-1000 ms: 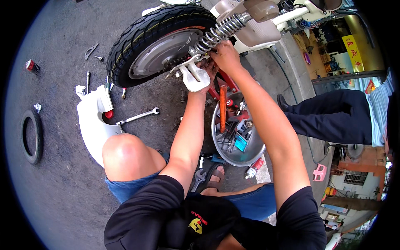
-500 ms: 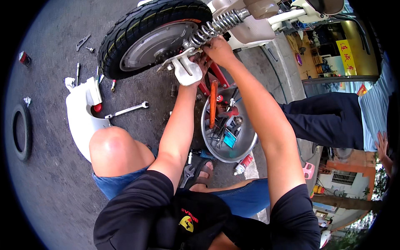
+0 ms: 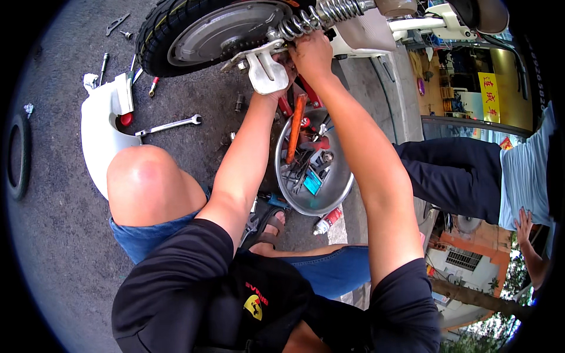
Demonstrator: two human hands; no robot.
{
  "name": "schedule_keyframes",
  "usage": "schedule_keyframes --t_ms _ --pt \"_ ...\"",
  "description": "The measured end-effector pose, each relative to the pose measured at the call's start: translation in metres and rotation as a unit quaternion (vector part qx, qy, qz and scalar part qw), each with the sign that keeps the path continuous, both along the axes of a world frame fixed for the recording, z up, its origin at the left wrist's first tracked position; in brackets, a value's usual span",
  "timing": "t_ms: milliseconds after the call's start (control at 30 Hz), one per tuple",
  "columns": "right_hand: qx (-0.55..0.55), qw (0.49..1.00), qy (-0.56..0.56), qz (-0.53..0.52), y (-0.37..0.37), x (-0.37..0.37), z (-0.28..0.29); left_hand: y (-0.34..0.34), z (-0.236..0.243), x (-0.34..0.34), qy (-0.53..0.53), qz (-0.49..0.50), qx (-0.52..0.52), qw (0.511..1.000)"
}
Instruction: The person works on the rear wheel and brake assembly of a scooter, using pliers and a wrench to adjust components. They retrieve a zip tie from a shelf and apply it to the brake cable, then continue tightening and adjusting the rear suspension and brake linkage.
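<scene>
A coiled metal spring [image 3: 321, 16] is slanting beside a grooved tyre [image 3: 156, 42], near left hand [image 3: 289, 66] and right hand [image 3: 313, 53] (fingers' grip unclear).

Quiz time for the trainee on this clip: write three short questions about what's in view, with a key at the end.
1. True or false: the loose tire lies to the left of the white panel.
2. Which is nearest the right hand? A) the loose tire; B) the coil spring; C) the white panel.
3. Fill in: the red-and-white can lies beside the round metal ____ that holds tools.

Key: 1. True. 2. B. 3. bowl.
</scene>
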State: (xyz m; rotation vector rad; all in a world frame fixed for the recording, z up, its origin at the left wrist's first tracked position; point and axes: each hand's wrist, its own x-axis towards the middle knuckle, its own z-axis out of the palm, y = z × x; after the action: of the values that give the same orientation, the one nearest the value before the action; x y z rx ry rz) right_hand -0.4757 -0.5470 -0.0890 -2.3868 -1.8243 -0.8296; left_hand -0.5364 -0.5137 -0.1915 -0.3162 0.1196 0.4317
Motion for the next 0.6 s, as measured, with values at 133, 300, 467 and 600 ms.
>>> schedule_keyframes --t_ms 133,300,467,600 --pt "-0.068 0.997 -0.038 -0.004 0.007 0.000 0.003 0.002 -0.032 0.006 -0.205 -0.012 -0.020 0.978" --pt "-0.046 0.999 0.007 0.026 0.000 0.007 0.001 -0.002 -0.027 0.016 -0.129 -0.020 0.005 0.991" --pt "-0.080 0.996 0.049 -0.003 0.014 -0.004 0.012 0.011 -0.048 0.026 -0.094 -0.009 0.026 0.995" --pt "-0.062 0.996 0.063 0.014 0.001 0.010 0.014 -0.007 -0.028 0.020 -0.124 0.010 -0.021 0.992"
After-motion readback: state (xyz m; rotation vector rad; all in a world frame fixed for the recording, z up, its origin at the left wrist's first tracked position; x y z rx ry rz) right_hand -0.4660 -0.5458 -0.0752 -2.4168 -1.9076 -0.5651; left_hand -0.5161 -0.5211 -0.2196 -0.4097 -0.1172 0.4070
